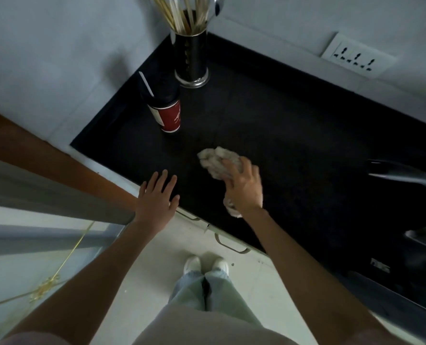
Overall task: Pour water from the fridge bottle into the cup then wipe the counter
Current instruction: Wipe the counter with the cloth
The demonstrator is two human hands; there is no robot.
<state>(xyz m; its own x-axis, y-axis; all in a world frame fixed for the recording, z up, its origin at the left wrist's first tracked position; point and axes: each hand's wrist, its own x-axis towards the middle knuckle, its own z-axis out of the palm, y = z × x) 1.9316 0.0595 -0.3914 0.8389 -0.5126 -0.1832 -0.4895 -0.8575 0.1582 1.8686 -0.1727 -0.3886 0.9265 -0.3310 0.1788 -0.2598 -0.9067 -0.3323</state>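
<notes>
**Wiping stage: rag on table, cup close by**

Right hand [243, 188] clenched over a crumpled pale rag [218, 161], pressing it onto the black table [294, 135] near the front middle. Rag sticks out ahead of the fingers and a bit trails by the wrist. Left hand [157, 195] released, flat, fingers spread, resting at the table's front edge, grasping nothing.

The cup [168, 113], red paper with a dark top and a white straw or stick in it, stands upright toward the back left, near the rag but apart from it. Behind it a metal utensil holder [192, 61] full of chopsticks. No fridge bottle in view; whether the cup holds water can't be told. Judged: pour likely done, wiping underway.

Risks:
- A wide sweep left and forward could clip the cup; paper, light, tall, so it tips easily and spills over the area being wiped.
- The loose rag tail could snag the cup's base.
- A dark faucet or handle [403, 174] at right could catch a rightward stroke.
- Dark surface hides wet patches, so spots may get missed.
</notes>
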